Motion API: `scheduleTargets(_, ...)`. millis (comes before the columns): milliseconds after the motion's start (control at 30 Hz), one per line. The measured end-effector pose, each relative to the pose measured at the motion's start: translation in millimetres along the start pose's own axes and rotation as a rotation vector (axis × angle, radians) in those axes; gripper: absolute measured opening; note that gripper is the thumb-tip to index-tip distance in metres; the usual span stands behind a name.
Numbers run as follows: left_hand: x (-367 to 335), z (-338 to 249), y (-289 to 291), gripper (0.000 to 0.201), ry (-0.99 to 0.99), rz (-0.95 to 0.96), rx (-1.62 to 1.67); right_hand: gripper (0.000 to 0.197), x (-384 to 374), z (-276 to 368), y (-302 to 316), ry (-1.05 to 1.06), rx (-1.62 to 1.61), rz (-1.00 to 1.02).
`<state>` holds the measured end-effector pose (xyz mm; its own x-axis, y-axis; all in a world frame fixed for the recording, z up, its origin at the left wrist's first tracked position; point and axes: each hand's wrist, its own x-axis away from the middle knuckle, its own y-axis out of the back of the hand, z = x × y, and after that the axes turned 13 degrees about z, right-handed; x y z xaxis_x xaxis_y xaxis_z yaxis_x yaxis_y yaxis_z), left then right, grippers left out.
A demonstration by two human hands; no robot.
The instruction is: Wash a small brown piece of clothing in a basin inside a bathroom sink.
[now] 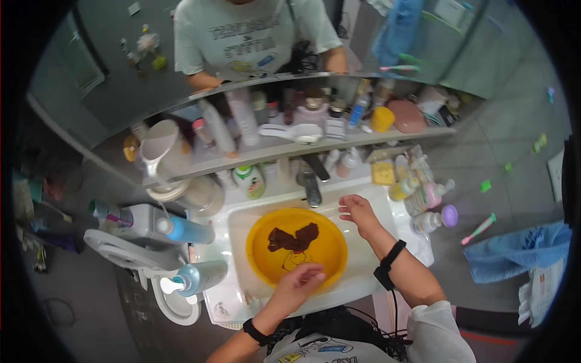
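Note:
In the white sink (242,224) sits a round yellow basin (257,266). A dark brown piece of wet-looking cloth (282,239), perhaps a pair of socks, lies bunched inside it, above a line drawing on the basin's bottom. My left hand (301,279) hovers over the basin's near rim, fingers loosely bent and nothing seen in them. To the right of the grey faucet (311,189), my right hand (358,215) is raised over the sink with fingers apart and no object in it. Both hands are away from the cloth.
Pump bottles, including a blue one (203,277), crowd the left ledge beside a toilet (175,302). Toiletries line the shelf (254,154) under the mirror. More bottles (426,222) and yellow soap (382,172) stand at right. A blue towel (514,251) hangs on the right wall.

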<state>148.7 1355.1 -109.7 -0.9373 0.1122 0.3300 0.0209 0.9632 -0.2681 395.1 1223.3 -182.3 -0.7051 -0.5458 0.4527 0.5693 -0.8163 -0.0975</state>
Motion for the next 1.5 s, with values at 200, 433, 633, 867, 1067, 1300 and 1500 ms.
scheduleTargets(200,-51,-29,-90,0.033,0.036,0.494,-0.331,0.024,26,32,43,-0.140,-0.382,-0.083)
scheduleTargets(433,-47,0,-198,0.035,0.124,1.164,-0.483,0.022,103,100,68,0.004,-0.171,-0.064)
scheduleTargets(633,-32,11,-223,0.026,0.207,1.247,-0.320,0.023,202,108,92,0.043,0.162,0.169)
scheduleTargets(867,-25,21,-224,0.020,-0.005,0.969,-0.369,0.022,309,105,124,-0.007,0.756,0.169)
scheduleTargets(1067,-31,18,-233,0.013,0.125,1.020,-0.247,0.019,325,169,138,0.333,0.414,-0.118)
scheduleTargets(1300,-45,-7,-232,0.014,-0.198,0.889,-0.412,0.014,355,167,119,0.193,0.782,0.072)
scheduleTargets(1500,-40,0,-224,0.018,0.148,0.868,-0.241,0.017,371,96,103,-0.050,0.896,0.425)
